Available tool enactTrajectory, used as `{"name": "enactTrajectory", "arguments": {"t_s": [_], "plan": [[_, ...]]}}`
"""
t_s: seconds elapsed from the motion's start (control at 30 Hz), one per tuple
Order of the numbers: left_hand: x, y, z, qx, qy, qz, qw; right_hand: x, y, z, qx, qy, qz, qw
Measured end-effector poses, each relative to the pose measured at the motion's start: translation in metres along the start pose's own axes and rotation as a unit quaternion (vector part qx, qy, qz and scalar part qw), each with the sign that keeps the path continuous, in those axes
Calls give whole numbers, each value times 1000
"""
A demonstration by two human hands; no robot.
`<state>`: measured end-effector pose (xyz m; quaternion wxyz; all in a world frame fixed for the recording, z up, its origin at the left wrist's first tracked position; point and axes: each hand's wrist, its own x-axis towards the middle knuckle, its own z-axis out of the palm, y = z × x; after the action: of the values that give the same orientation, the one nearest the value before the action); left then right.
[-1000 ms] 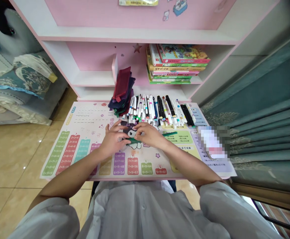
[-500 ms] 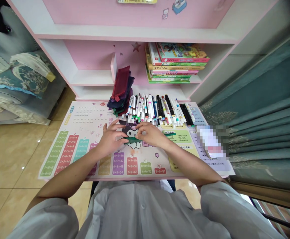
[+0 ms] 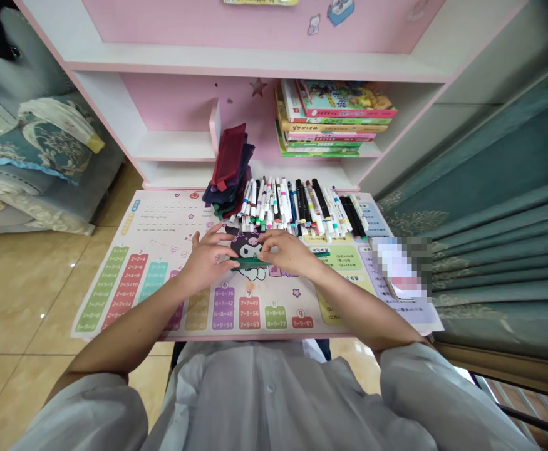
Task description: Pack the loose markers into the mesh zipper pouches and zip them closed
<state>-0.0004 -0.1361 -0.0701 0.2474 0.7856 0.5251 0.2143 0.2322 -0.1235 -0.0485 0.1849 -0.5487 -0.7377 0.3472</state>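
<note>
Holding the green item point(image 3: 250, 262) two-handed, low over the middle of the printed mat point(image 3: 278, 291); looks like a thin pouch to me, though most of it is covered. My left hand point(image 3: 210, 257) has thumb and index narrowed on its left end, other fingers spread. My right hand point(image 3: 280, 250) is bunched into a small pinch at its far edge; I can't see exactly what sits between those fingertips.

Risks, as I judge them:
- Slip: left grip catches only the end, so a sharp pull right could pop it loose.
- Snag or bunching: thin material may fold if the right hand pulls off-line.
- Hidden length: a green strip point(image 3: 322, 254) shows right of my right wrist. Can't tell if it's the same piece. If so, the forearm could pin or drag it.
- Knock-on: the loose row of markers point(image 3: 297, 200) lies just beyond both hands. A far-going knuckle could scatter it; round barrels would likely roll.
- Topple: the stacked pouches point(image 3: 229, 160) lean far-left beside the markers, and a nudge there might slide them over.

Pixelated slab point(image 3: 400, 269) on the right is well apart, low concern.
</note>
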Motion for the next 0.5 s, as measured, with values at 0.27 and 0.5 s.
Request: {"name": "enactTrajectory", "arguments": {"t_s": [0.27, 0.5], "plan": [[1, -5, -2, -8, -3, -7, 1000, 0, 2, -3, 4, 4, 6, 1000], [1, -5, -6, -5, -14, -3, 1000, 0, 4, -3, 5, 2, 0, 1000]]}}
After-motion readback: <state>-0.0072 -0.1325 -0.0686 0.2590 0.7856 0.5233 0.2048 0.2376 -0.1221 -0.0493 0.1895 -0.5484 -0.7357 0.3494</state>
